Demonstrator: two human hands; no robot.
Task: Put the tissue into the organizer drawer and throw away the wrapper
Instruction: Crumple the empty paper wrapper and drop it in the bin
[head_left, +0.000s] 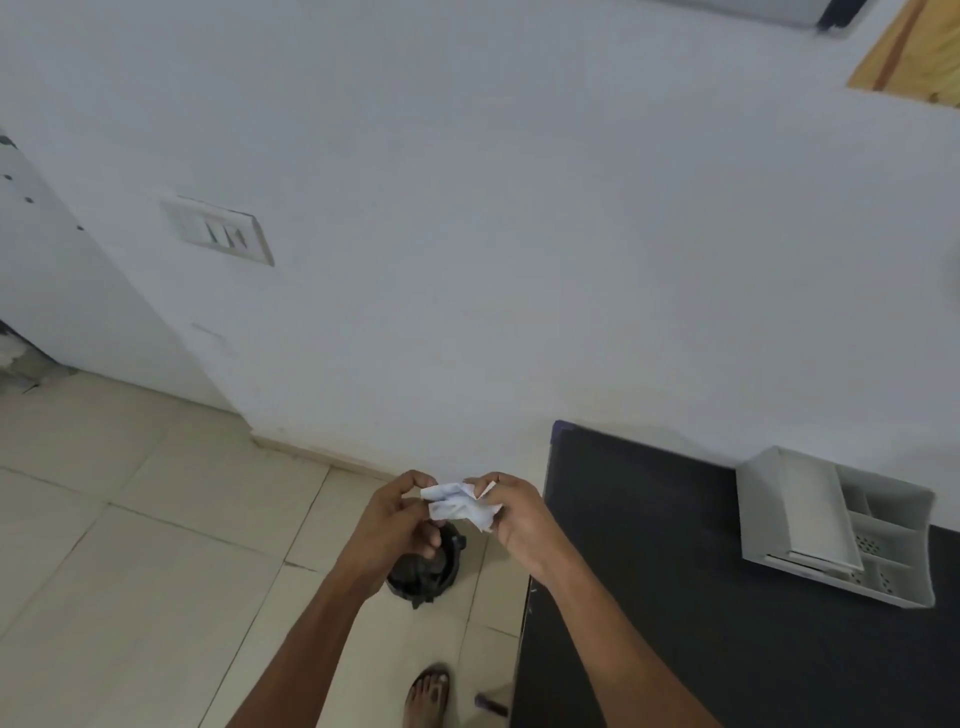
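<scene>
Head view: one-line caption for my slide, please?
Both hands, left hand and right hand, crumple a white wrapper above a black bin.

The left hand (397, 525) hides much of the black bin (431, 571); beside it, the desk (675, 597) runs off-frame.

A plain white wall (519, 234) fills most of the view, with a white switch plate (218, 231) set into it at the left. Below lies a floor (130, 545) of pale beige tiles with thin grout lines. A dark-topped table (675, 597) stands against the wall at the right, its corner near the skirting
</scene>
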